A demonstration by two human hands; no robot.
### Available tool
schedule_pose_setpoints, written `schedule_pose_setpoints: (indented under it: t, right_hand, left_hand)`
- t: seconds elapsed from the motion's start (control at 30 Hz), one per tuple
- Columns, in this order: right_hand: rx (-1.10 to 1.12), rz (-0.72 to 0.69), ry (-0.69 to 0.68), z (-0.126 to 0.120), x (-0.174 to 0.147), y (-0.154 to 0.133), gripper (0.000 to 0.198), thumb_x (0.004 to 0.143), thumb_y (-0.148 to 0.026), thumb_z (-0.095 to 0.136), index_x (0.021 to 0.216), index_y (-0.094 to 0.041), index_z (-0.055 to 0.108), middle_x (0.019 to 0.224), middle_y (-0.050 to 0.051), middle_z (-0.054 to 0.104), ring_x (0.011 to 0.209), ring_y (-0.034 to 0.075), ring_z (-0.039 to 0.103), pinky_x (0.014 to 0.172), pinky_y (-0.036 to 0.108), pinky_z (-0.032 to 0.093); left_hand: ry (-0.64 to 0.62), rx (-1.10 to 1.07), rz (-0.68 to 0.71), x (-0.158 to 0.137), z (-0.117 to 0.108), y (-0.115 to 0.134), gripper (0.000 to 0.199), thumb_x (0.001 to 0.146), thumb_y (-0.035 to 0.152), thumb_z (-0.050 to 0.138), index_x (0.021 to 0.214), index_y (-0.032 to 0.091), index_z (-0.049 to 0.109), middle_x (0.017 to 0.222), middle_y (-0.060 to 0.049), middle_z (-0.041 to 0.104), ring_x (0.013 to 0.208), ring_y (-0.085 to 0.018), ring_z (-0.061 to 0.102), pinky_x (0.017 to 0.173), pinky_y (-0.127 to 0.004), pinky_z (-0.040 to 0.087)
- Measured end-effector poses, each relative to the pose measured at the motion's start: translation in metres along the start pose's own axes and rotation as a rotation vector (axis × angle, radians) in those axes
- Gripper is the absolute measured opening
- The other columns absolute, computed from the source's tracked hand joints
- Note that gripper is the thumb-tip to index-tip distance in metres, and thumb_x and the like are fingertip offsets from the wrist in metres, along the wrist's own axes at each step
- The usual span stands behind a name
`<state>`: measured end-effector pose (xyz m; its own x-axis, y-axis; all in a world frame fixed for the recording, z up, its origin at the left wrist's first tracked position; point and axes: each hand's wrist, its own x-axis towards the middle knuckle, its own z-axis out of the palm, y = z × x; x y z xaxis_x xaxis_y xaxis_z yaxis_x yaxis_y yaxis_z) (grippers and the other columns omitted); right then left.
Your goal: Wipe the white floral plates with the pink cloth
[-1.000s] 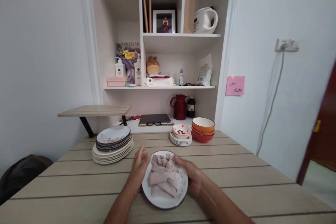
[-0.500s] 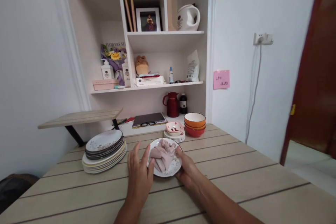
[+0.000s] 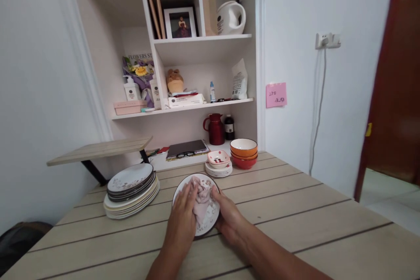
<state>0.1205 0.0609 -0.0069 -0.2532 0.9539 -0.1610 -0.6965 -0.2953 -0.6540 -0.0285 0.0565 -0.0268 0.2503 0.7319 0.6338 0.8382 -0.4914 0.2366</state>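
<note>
My right hand [image 3: 231,221] grips the right rim of a white plate [image 3: 210,218] with a dark edge and a floral print, thumb on top and fingers underneath. The plate is tilted over the table. A crumpled pink cloth [image 3: 201,203] lies on its face. From the left, my left hand [image 3: 181,221] covers part of the cloth, its fingers close together and pressed onto it. The fingertips partly sink into the folds.
A stack of plates [image 3: 131,187] stands at left beside a small raised shelf [image 3: 101,148]. Behind the held plate are small saucers [image 3: 219,172] topped by a square dish [image 3: 218,158], and stacked bowls [image 3: 243,154]. A red jug [image 3: 215,130] and shelving [image 3: 203,38] rise at the back.
My left hand has moved from beside the plate onto the cloth, its spread fingers closing together. The plate has shifted left and nearer and tilted more, still in my right hand.
</note>
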Motion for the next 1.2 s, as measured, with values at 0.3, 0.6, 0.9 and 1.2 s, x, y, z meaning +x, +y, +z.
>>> schedule_pose_setpoints:
  t: [0.3,0.6,0.9,1.2]
  right_hand:
    - [0.052,0.042,0.013,-0.001,0.005,0.001,0.043,0.084,-0.044,0.058,0.122,-0.023,0.054,0.103,0.007,0.072,0.084,0.019,0.068,0.078,0.036,0.054]
    - [0.027,0.082,0.039,0.002,0.003,-0.003,0.049,0.083,-0.053,0.055,0.123,-0.025,0.054,0.102,0.007,0.072,0.085,0.022,0.068,0.078,0.037,0.053]
    - [0.104,0.191,-0.03,-0.009,0.012,-0.008,0.048,0.088,-0.054,0.044,0.1,-0.011,0.064,0.085,0.011,0.073,0.072,0.02,0.067,0.077,0.036,0.052]
    - [0.088,0.17,-0.01,-0.011,0.012,-0.014,0.05,0.09,-0.048,0.045,0.115,-0.007,0.059,0.086,0.014,0.074,0.077,0.023,0.069,0.082,0.038,0.051]
  left_hand:
    - [-0.173,-0.194,-0.045,-0.006,-0.012,0.009,0.044,0.095,0.035,0.03,0.137,0.032,0.042,0.152,-0.004,0.029,0.139,-0.021,0.028,0.113,-0.049,0.025]
    - [-0.198,0.012,0.196,-0.008,-0.014,0.022,0.071,0.081,0.038,0.06,0.144,0.029,0.027,0.153,-0.012,0.024,0.14,-0.029,0.025,0.11,-0.059,0.023]
    - [-0.125,-0.098,0.249,-0.004,-0.023,0.027,0.026,0.086,0.037,0.052,0.108,0.025,0.062,0.133,-0.009,0.054,0.123,-0.025,0.048,0.101,-0.047,0.041]
    - [0.072,0.171,0.071,0.002,-0.02,0.004,0.021,0.085,0.027,0.053,0.101,0.027,0.067,0.125,-0.008,0.057,0.113,-0.025,0.053,0.098,-0.051,0.04]
